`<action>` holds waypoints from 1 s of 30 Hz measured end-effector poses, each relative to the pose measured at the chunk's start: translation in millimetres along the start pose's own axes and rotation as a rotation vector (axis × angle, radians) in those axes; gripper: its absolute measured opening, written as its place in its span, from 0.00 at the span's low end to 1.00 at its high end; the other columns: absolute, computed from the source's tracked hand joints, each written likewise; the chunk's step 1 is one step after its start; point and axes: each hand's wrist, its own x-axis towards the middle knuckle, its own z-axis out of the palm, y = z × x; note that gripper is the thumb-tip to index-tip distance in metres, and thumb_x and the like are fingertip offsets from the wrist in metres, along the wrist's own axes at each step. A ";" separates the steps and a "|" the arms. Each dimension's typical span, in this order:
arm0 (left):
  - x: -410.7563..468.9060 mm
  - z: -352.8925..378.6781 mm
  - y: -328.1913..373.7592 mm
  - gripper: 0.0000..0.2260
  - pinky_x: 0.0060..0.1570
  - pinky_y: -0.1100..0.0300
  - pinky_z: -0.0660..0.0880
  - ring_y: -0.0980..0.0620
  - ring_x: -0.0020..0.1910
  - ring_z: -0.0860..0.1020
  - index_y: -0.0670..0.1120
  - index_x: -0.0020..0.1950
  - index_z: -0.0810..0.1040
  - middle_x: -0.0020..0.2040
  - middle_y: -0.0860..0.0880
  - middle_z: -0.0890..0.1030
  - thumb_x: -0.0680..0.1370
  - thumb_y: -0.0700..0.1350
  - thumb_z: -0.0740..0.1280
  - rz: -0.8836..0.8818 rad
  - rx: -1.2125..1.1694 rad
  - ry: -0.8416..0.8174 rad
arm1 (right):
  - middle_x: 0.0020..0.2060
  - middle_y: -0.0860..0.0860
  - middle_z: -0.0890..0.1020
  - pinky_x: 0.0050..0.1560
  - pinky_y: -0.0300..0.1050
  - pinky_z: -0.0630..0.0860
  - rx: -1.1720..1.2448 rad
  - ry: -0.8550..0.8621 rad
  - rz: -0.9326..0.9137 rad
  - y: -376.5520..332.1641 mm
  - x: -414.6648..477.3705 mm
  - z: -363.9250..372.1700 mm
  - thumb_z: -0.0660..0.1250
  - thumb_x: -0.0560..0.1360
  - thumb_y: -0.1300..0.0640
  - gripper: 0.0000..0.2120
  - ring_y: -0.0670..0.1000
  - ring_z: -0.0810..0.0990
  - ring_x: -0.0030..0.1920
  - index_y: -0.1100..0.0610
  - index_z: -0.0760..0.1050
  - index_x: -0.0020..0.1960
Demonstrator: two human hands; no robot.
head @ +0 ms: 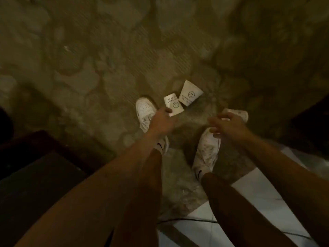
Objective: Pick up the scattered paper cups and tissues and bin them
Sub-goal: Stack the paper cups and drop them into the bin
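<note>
Three paper cups: white with dark print, all lying on the patterned carpet just ahead of the person's feet.
Near cup (173,106): on its side just beside the toe of the left shoe, its printed face turned up.
Middle cup (190,95): on its side with a smiley print showing. It lies just beyond the Near cup, with a narrow gap between them.
Side cup (239,114): on its side at the right, partly hidden behind the right hand.
Left hand (162,122): reaches down with its fingers close together and the fingertips at the near edge of the Near cup. Blur hides whether they pinch it or only touch it.
Right hand (226,123): fingers apart and loosely bent, in front of the Side cup. I cannot tell whether it touches the cup.
Left shoe (145,111): a white sneaker on the carpet, partly under the left forearm.
Right shoe (207,150): a white sneaker below the right hand.
Carpet (106,68): brown with a pale mottled pattern.
Tile floor (258,193): pale, at the lower right, with a thin dark cable (187,219) lying across it.
Dark furniture (35,166): at the lower left edge.
White scrap (66,48): small and far off at the upper left, too blurred to name.
</note>
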 end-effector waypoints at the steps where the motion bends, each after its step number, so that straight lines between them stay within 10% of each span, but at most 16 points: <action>1: 17.8 3.5 -2.8 0.20 0.59 0.49 0.77 0.46 0.60 0.78 0.47 0.70 0.70 0.63 0.44 0.78 0.79 0.46 0.67 0.023 -0.001 0.015 | 0.45 0.56 0.80 0.44 0.47 0.79 0.018 0.018 0.019 0.6 18.9 9.2 0.71 0.75 0.56 0.26 0.51 0.80 0.42 0.62 0.67 0.69; 8: 115.9 19.7 -20.7 0.35 0.68 0.42 0.70 0.43 0.71 0.68 0.47 0.77 0.62 0.73 0.43 0.67 0.75 0.48 0.74 0.108 0.032 0.084 | 0.46 0.50 0.82 0.32 0.37 0.78 -0.053 0.139 -0.024 -1.8 125.8 68.9 0.74 0.72 0.49 0.17 0.48 0.81 0.44 0.57 0.78 0.55; 13: 147.5 19.9 -24.9 0.40 0.66 0.43 0.72 0.43 0.69 0.70 0.49 0.77 0.57 0.73 0.44 0.68 0.72 0.53 0.76 0.137 0.023 0.037 | 0.65 0.56 0.77 0.59 0.55 0.78 0.066 0.247 -0.045 -3.9 168.8 88.9 0.78 0.67 0.46 0.36 0.55 0.78 0.62 0.61 0.71 0.69; 19: 160.2 17.2 -22.0 0.39 0.65 0.43 0.73 0.43 0.68 0.71 0.49 0.76 0.59 0.71 0.44 0.69 0.72 0.51 0.77 0.150 0.085 0.009 | 0.68 0.56 0.72 0.66 0.56 0.74 0.080 0.348 -0.102 -7.6 186.2 98.2 0.82 0.62 0.51 0.48 0.55 0.73 0.67 0.60 0.61 0.73; 30: 129.6 18.8 -20.3 0.31 0.52 0.45 0.81 0.44 0.61 0.74 0.45 0.69 0.71 0.64 0.46 0.72 0.69 0.48 0.78 0.080 0.132 -0.104 | 0.57 0.51 0.80 0.47 0.43 0.79 -0.123 0.336 -0.181 9.1 148.7 60.2 0.81 0.61 0.47 0.36 0.48 0.78 0.54 0.57 0.73 0.64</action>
